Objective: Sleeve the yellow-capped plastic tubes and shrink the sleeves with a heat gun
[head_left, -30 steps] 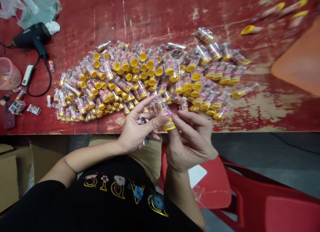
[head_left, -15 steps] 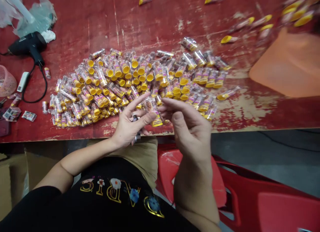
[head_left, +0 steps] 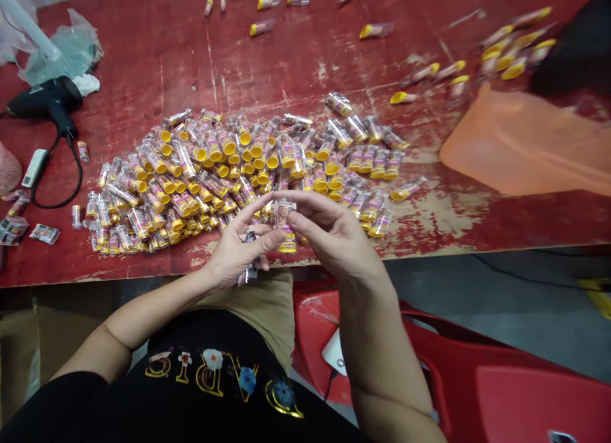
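The right hand (head_left: 337, 234) is pinching a clear yellow-capped vial (head_left: 285, 217) near its top, and the vial is standing almost upright, cap downward, above the front edge of the worktop (head_left: 143, 61). The left hand (head_left: 237, 252) is cupping just beside it, with its thumb near the vial. A small clear packet (head_left: 250, 255) is showing among the left fingers, partly hidden. A heap of vials (head_left: 191, 175) is lying beyond both hands.

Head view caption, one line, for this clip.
Right hand holds a yellow-capped clear tube beside the left hand, above a heap of matching tubes on a worn red table.
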Tool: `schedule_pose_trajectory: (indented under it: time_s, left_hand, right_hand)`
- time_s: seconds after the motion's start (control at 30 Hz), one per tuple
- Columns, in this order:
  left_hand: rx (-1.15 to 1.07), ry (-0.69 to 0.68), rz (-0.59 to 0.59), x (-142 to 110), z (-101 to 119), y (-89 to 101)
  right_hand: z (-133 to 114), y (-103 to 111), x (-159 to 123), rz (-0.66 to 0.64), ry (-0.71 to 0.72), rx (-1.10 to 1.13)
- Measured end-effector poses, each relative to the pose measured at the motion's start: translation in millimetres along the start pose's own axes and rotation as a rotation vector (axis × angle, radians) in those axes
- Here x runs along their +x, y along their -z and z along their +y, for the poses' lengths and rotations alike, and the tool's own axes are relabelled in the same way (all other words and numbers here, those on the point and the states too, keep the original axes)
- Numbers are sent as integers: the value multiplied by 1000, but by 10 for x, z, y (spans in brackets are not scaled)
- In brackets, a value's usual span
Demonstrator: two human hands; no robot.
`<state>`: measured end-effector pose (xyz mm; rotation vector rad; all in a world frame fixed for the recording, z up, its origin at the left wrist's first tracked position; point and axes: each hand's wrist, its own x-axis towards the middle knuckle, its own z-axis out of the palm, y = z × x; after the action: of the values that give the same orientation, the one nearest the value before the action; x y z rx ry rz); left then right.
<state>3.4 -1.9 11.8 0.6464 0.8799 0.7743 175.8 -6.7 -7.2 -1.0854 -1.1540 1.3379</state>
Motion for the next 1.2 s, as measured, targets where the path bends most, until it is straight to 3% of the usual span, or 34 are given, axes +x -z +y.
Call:
schedule_pose_trajectory:
  time_s: [0.2,0.4,0.47,0.53,0.6,0.67,0.73,0.8,0.87,0.93,1.07,1.2]
  left_hand:
    - [6,-18,-65,-104,17,-36]
    - [93,-143,-18,-214,-43,-56]
    - [109,-160,-29,-227,-58,-26]
    - [115,-173,8,-229,-87,39]
    - [117,-170,82,-216,-139,125]
    - [113,-156,146,-196,-204,200]
    - [110,-133,160,-178,-261,234]
    - [112,-114,136,-166,-295,221]
    - [125,-99,103,-159,-308,178]
    - [135,-97,79,-147,-318,135]
    - [132,-115,8,-101,-404,114]
    - [174,-138,-44,-64,-539,126]
  right_hand:
    - [86,9,-44,130,17,11]
    - [-43,-36,-163,186,58,0]
    - [-115,39,-281,332,159,-51]
    - [-131,169,-447,588,302,-184]
    - [-41,315,-636,838,418,-353]
    - [171,437,-806,952,470,-522]
    - [462,517,-926,910,499,-732]
    - [748,566,-984,785,517,-932]
    - [951,607,-995,709,504,-1022]
    - [1047,655,-980,747,459,-1020]
    - [1034,744,-923,784,288,-869]
    - [893,661,-897,845,114,-342]
